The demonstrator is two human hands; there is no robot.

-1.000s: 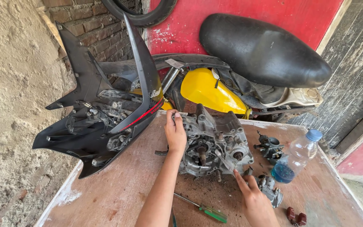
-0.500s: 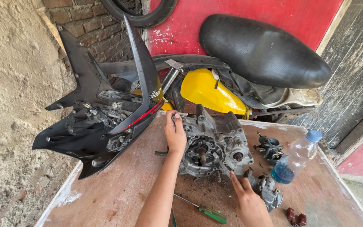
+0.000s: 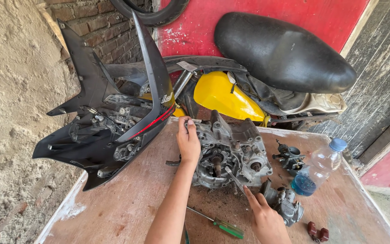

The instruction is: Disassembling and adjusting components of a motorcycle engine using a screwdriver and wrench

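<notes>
A worn brown tabletop fills the lower part of the view, set against a brick and red-painted wall. Along its far edge lies a stripped motorcycle body: a long black seat, a yellow tank panel under it, and, reaching over the tabletop's left side, a large black fairing with a thin red stripe and exposed wiring inside.

Near the middle of the tabletop sits a grey, grimy engine crankcase, its open face turned up so that gears and a shaft stub show. The left hand rests on the crankcase's left edge, fingers curled over the upper rim and gripping the casing. The right hand is just in front of the crankcase's near right corner; its forefinger and thumb pinch a slim metal tool whose tip lies against the lower edge of the casing, the other fingers loosely folded.

Just right of that hand lies a carburettor, and a second carburettor-like part stands beside the crankcase's right side. A clear plastic bottle with a blue cap and some blue liquid leans at the right. A green-handled screwdriver lies between the two forearms, and a small dark red part lies near the right front edge.
</notes>
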